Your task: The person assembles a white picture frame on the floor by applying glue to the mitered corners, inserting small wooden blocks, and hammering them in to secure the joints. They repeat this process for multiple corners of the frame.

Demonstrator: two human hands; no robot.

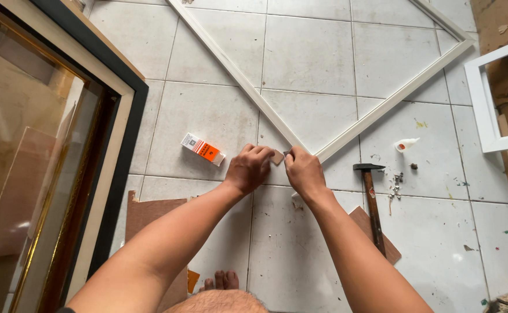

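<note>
My left hand [248, 169] pinches a small brown piece [277, 157] against the corner of the white frame [347, 130], with my right hand [304, 171] beside it. A hammer [372, 203] lies near my right hand on the tiled floor [207, 110], and an orange-and-white box [202, 149] near my left.

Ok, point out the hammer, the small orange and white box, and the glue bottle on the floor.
hammer [373, 203]: head view, middle of the wooden handle.
box [202, 149]: head view, centre of its top face.
glue bottle [406, 144]: head view, middle of the white body, lying on the tiles.
</note>
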